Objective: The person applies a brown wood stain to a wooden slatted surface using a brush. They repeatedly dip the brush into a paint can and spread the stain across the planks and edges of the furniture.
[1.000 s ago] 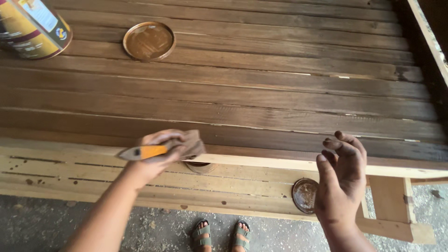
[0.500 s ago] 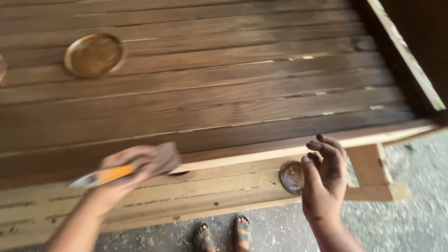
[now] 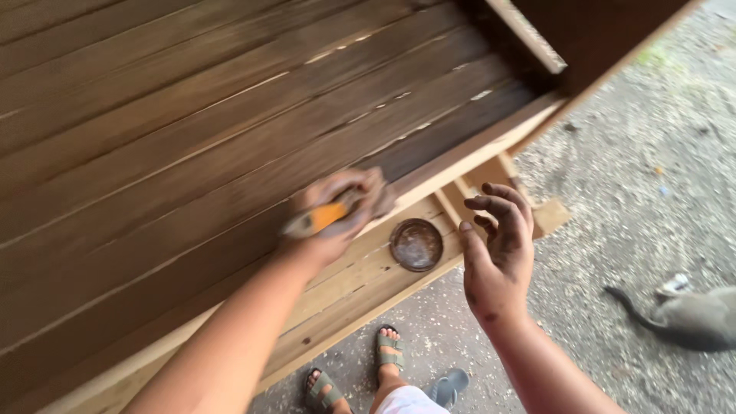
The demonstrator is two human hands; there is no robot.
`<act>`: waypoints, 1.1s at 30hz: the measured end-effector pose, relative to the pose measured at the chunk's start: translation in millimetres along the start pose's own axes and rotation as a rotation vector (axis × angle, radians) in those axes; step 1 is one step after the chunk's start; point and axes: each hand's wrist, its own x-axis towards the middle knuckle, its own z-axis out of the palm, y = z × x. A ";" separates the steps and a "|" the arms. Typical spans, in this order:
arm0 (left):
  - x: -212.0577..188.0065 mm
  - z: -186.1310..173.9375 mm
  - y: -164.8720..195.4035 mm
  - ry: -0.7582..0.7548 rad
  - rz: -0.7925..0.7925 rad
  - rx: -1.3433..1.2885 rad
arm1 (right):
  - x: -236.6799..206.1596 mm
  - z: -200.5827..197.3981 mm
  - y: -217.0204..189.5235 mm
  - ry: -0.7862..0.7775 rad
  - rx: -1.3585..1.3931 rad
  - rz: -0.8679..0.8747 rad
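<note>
Closest to the camera you've got two feet in green sandals (image 3: 389,354) on the gravel, plus one loose grey sandal (image 3: 448,386) just right of them.

Right hand (image 3: 497,257) is empty, fingers loosely curled and spread fairly wide, hovering in the air just right of the round tin lid (image 3: 416,244). It's stained dark and isn't touching anything.

Left hand (image 3: 337,211) is wrapped tight around one paintbrush (image 3: 326,217) with an orange handle. It's blurry, so I can't tell whether the bristles are on the wood. It sits up and left of that lid, right at the near edge of the dark stained slats (image 3: 192,146).

The lid itself, just one, rests on the pale unstained frame (image 3: 360,280) under the slats.

Far right of the lid, one grey cat (image 3: 690,316) lies on the ground.
</note>
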 end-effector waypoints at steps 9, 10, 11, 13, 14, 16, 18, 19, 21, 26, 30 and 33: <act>165.4 146.8 -70.2 0.137 0.123 0.525 | 27.3 -91.0 47.5 0.158 -0.087 0.090; 179.2 160.0 -77.4 0.149 0.107 0.554 | 26.8 -98.1 50.2 0.177 -0.083 0.103; 191.1 172.9 -84.2 0.162 0.091 0.584 | 25.9 -103.7 52.4 0.196 -0.080 0.116; 210.5 196.3 -94.7 0.188 0.030 0.599 | 23.7 -109.8 54.4 0.229 -0.070 0.148; 219.5 205.7 -98.4 0.205 -0.002 0.609 | 23.5 -111.7 54.9 0.238 -0.064 0.166; 233.3 218.2 -102.8 0.177 0.104 0.611 | 22.6 -112.6 55.2 0.252 -0.060 0.170; 238.3 222.8 -103.1 0.144 0.128 0.617 | 20.9 -109.7 54.5 0.250 -0.060 0.148; 237.9 221.6 -101.4 0.121 0.101 0.622 | 21.3 -108.8 54.3 0.249 -0.051 0.140; 227.6 210.9 -94.3 0.101 0.091 0.643 | 19.3 -104.3 51.8 0.231 -0.030 0.130; 155.8 141.6 -49.0 0.097 0.122 0.628 | 24.3 -77.1 39.5 0.164 -0.004 0.109; 70.4 61.6 6.6 0.055 0.077 0.673 | 25.3 -28.5 21.8 0.061 0.031 0.059; 3.1 0.5 50.6 0.067 0.034 0.685 | 20.3 23.4 2.6 -0.049 0.088 -0.019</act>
